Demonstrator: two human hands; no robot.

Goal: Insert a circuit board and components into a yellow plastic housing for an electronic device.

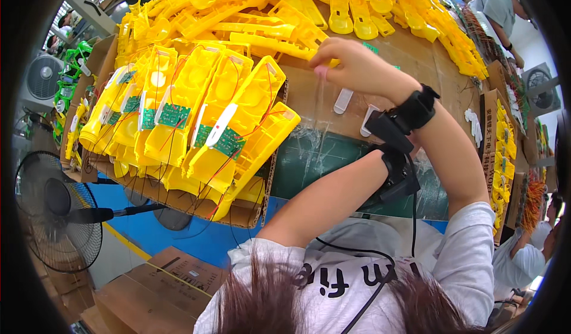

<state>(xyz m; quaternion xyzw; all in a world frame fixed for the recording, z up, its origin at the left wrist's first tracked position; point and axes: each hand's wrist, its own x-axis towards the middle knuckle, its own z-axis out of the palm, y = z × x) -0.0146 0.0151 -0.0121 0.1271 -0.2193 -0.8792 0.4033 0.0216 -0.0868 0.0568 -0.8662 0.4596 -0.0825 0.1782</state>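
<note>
Both hands are held over the desk (303, 161). At one o'clock the right hand (348, 66) is bent with its fingertips at the edge of a yellow plastic housing (300, 30); whether it is gripped or merely touched cannot be told. At three o'clock the left hand (415, 145) is mostly hidden behind the right wrist, so its state cannot be told.

In the open carton (266, 200) at ten o'clock, a row of wired housings (205, 75) is seen, fitted with green circuit boards (173, 115), thin wires and white strips; these are judged further along, though whether they are finished cannot be told. No boards can be made out in the heap of housings (232, 13) from eleven to one o'clock, so much appears to be left.

The right hand is hemmed in by the heap toward twelve o'clock. The left forearm is bordered by the carton's wall toward nine. More room is offered at two o'clock by the cardboard sheet (437, 66). Care is called for around wires trailing over the carton's edge at eight o'clock.
</note>
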